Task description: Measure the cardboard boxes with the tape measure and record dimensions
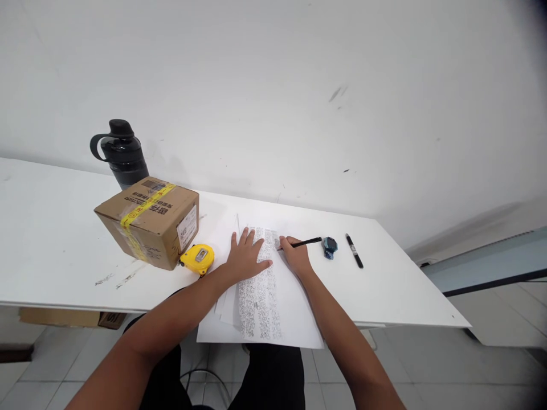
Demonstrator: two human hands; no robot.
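A stack of white paper sheets (273, 302) with dense printed text lies on the white table (51, 250) in front of me, hanging a little over the near edge. My left hand (245, 257) lies flat on the sheets, fingers spread. My right hand (294, 254) grips a black pen (306, 243), its tip touching the paper near the top of the printed column.
A cardboard box (149, 219) with yellow tape stands at the left, a black water bottle (122, 152) behind it. A yellow tape measure (197, 257) lies beside my left hand. A small blue object (329, 246) and a second black pen (354, 251) lie to the right.
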